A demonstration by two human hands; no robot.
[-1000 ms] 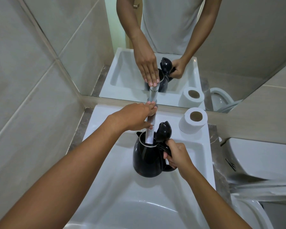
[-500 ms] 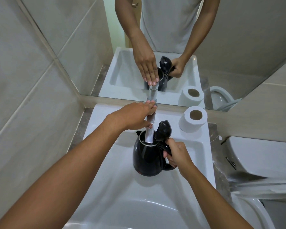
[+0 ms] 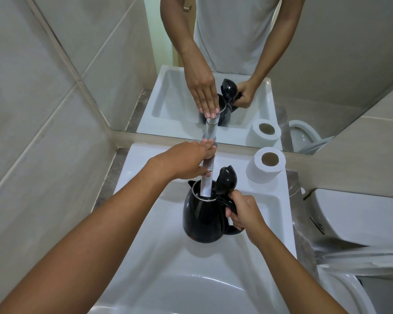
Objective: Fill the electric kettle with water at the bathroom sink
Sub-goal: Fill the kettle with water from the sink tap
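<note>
Two hands | left hand (image 3: 186,162) grip wraps tap (image 3: 206,180) | right hand (image 3: 243,211) grip clasps kettle (image 3: 204,218) handle, above sink (image 3: 145,279) basin

Black plastic electric kettle (image 3: 203,217) sits upright inside the white ceramic sink (image 3: 168,279), hinged lid (image 3: 226,181) flipped up and open. The straight silver metal tap (image 3: 207,177) pokes right down into the kettle's steel-rimmed mouth. Right hand (image 3: 242,213) is wrapped round the kettle's handle, left hand (image 3: 186,162) lies over the top of the tap, fingers pointing toward the mirror (image 3: 327,64). A white toilet paper roll (image 3: 267,165) stands on the sink's back right corner, near the kettle but not touching. White toilet tank (image 3: 361,214) off to the right, grey tiled wall (image 3: 32,132) on the left.
</note>
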